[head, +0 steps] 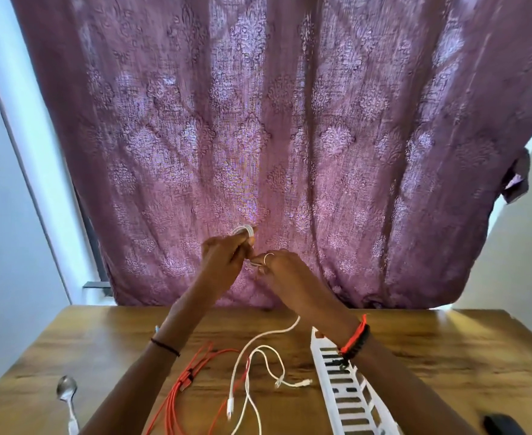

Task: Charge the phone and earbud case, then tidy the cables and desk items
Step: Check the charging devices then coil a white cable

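Observation:
Both hands are raised above the wooden desk, in front of the curtain. My left hand grips a small coil of white cable that sticks up above its fingers. My right hand pinches the loose end of that cable close to the left hand. On the desk below lie loose white cables with plugs, and an orange cable bundled with a tie. No phone or earbud case can be made out.
A white slotted plastic tray lies on the desk at the right, partly under my right forearm. A metal spoon sits near the left front edge. A dark object shows at the bottom right. A purple curtain hangs behind.

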